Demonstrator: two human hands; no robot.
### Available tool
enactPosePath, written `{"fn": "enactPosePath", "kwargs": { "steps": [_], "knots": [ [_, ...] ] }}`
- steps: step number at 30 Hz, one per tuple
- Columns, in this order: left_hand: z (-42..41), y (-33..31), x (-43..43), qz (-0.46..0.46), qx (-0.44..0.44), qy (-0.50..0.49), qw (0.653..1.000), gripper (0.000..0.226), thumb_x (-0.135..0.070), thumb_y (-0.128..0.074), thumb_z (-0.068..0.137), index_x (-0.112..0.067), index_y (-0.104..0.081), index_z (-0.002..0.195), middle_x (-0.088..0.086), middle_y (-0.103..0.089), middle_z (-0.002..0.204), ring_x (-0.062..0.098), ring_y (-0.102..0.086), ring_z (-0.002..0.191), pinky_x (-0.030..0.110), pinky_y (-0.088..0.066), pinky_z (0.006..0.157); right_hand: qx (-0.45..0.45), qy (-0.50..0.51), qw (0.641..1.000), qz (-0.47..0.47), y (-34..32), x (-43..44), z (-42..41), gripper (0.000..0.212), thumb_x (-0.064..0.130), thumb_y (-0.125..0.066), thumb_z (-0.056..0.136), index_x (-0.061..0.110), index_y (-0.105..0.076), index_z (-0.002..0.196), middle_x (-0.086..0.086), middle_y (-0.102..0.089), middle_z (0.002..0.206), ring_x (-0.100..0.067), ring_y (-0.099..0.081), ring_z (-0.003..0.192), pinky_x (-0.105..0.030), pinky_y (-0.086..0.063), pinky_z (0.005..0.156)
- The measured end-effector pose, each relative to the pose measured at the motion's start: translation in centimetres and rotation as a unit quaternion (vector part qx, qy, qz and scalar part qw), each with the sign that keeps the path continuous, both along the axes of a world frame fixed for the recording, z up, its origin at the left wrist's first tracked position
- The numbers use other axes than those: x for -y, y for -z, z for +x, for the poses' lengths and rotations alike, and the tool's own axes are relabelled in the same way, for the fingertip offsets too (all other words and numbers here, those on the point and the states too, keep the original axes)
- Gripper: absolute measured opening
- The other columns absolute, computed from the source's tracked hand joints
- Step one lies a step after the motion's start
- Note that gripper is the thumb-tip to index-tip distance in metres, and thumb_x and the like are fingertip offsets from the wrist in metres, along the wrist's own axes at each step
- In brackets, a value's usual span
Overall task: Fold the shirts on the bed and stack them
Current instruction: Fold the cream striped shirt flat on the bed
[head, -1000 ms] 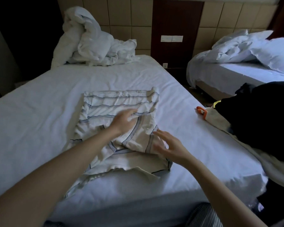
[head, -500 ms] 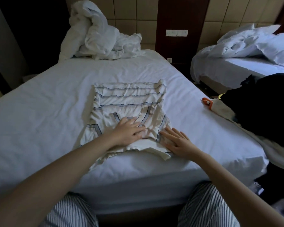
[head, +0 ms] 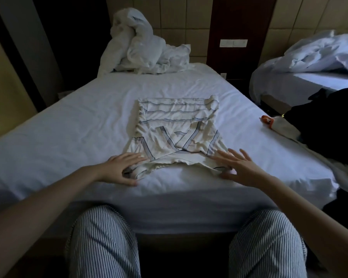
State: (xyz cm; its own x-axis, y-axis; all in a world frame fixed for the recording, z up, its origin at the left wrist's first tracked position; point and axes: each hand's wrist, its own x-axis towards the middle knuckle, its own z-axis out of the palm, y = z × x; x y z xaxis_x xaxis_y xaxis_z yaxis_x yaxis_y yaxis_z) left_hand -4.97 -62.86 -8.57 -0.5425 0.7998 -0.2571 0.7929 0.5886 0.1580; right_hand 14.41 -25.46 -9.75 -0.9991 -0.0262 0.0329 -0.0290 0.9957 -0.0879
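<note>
Cream ribbed-knit shirt with blue-grey stripes (head: pixel 177 133) lies mid-bed on the smooth white bed sheet (head: pixel 68 127), sleeves crossed inward, long axis running 12 to 6. The left hand (head: pixel 119 169) rests relaxed on its 7 o'clock hem corner. The right hand (head: pixel 237 169) lies splayed flat at 5 o'clock, equally near. The soft, crumpled hem probably folds toward 12.

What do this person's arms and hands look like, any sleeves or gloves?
The left forearm and right forearm are bare: no sleeves, watch or bracelets. The left hand and right hand wear no gloves or visible rings. Dim light hides finer detail.
</note>
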Motion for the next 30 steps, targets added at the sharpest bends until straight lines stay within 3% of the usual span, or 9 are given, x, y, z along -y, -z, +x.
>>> {"fn": "enactPosePath", "kwargs": {
  "steps": [3, 5, 7, 11, 13, 18, 22, 25, 30],
  "knots": [
    [1.2, 0.7, 0.5, 0.018, -0.045, -0.005, 0.999, 0.095, -0.101, -0.015, 0.049, -0.062, 0.005, 0.133, -0.015, 0.0, 0.158, 0.009, 0.001, 0.145, 0.042, -0.009, 0.116, 0.025, -0.011, 0.999, -0.017, 0.6, 0.9, 0.1, 0.098, 0.087, 0.012, 0.063, 0.041, -0.014, 0.145, 0.024, 0.007, 0.145, -0.013, 0.003, 0.143, -0.038, 0.001, 0.115],
    [1.8, 0.8, -0.2, 0.076, -0.049, -0.053, 0.994, 0.106, -0.1, -0.005, 0.05, -0.048, -0.008, 0.143, -0.008, -0.012, 0.158, 0.014, -0.011, 0.145, 0.041, -0.015, 0.114, 0.023, 0.01, 0.998, -0.05, 1.3, 1.4, -0.2, 0.109, 0.087, 0.016, 0.06, 0.033, -0.022, 0.146, 0.023, 0.003, 0.147, -0.008, 0.005, 0.14, -0.037, -0.002, 0.114],
    [1.7, 1.1, -0.9, 0.151, -0.015, -0.108, 0.983, 0.109, -0.095, -0.012, 0.06, -0.032, -0.026, 0.147, 0.001, -0.029, 0.153, 0.019, -0.027, 0.14, 0.038, -0.022, 0.112, -0.015, 0.044, 0.994, -0.099, 1.7, 2.1, -0.8, 0.08, 0.069, -0.007, 0.086, 0.021, -0.034, 0.144, 0.011, -0.017, 0.153, -0.014, -0.005, 0.144, -0.036, -0.007, 0.112],
    [1.8, -0.3, -2.2, 0.259, 0.088, -0.176, 0.946, 0.027, -0.041, -0.046, 0.097, -0.028, -0.068, 0.103, 0.003, -0.061, 0.115, 0.016, -0.054, 0.111, 0.013, -0.04, 0.087, -0.087, 0.149, 0.941, -0.29, 0.5, 2.8, -1.6, 0.031, 0.021, -0.038, 0.1, 0.0, -0.061, 0.098, -0.018, -0.059, 0.103, -0.028, -0.054, 0.105, -0.029, -0.032, 0.083],
    [2.1, -1.7, -2.6, 0.291, 0.121, -0.219, 0.923, 0.03, -0.035, -0.046, 0.098, -0.014, -0.066, 0.104, 0.004, -0.061, 0.104, 0.015, -0.053, 0.098, 0.019, -0.041, 0.075, -0.055, 0.164, 0.941, -0.29, -1.2, 3.1, -1.3, 0.028, 0.027, -0.038, 0.1, 0.009, -0.06, 0.097, -0.011, -0.057, 0.091, -0.022, -0.053, 0.089, -0.028, -0.035, 0.074],
    [3.8, -4.2, -2.5, 0.317, 0.143, -0.262, 0.9, 0.045, -0.044, -0.042, 0.097, -0.009, -0.06, 0.118, 0.004, -0.057, 0.106, 0.018, -0.051, 0.1, 0.027, -0.036, 0.085, -0.067, 0.139, 0.952, -0.265, -4.5, 4.1, -0.4, 0.028, 0.03, -0.037, 0.101, 0.014, -0.06, 0.102, -0.009, -0.056, 0.093, -0.022, -0.05, 0.089, -0.03, -0.036, 0.078],
    [6.0, -5.2, -1.4, 0.323, 0.116, -0.253, 0.904, 0.046, -0.047, -0.043, 0.096, -0.006, -0.063, 0.106, 0.002, -0.06, 0.092, 0.016, -0.055, 0.09, 0.028, -0.039, 0.08, -0.157, 0.158, 0.924, -0.312, -5.8, 4.1, 1.8, 0.035, 0.023, -0.037, 0.101, -0.003, -0.06, 0.107, -0.015, -0.056, 0.095, -0.024, -0.05, 0.086, -0.037, -0.038, 0.077],
    [7.6, -6.0, 0.5, 0.25, 0.116, -0.232, 0.933, 0.055, -0.048, -0.046, 0.094, 0.003, -0.062, 0.106, 0.01, -0.063, 0.095, 0.013, -0.06, 0.081, 0.023, -0.048, 0.068, -0.212, 0.136, 0.941, -0.226, -6.6, 4.2, 4.2, 0.038, 0.021, -0.037, 0.101, -0.008, -0.058, 0.09, -0.023, -0.058, 0.082, -0.031, -0.052, 0.072, -0.035, -0.029, 0.061],
    [9.8, -8.6, 1.7, 0.307, 0.221, -0.203, 0.903, 0.042, -0.026, -0.045, 0.098, 0.005, -0.055, 0.124, 0.002, -0.054, 0.116, 0.005, -0.06, 0.084, 0.009, -0.05, 0.06, -0.274, 0.093, 0.942, -0.168, -8.7, 4.9, 6.2, 0.033, 0.013, -0.041, 0.099, 0.011, -0.046, 0.066, -0.01, -0.048, 0.065, -0.025, -0.043, 0.061, -0.029, -0.017, 0.054]
  ]
}}
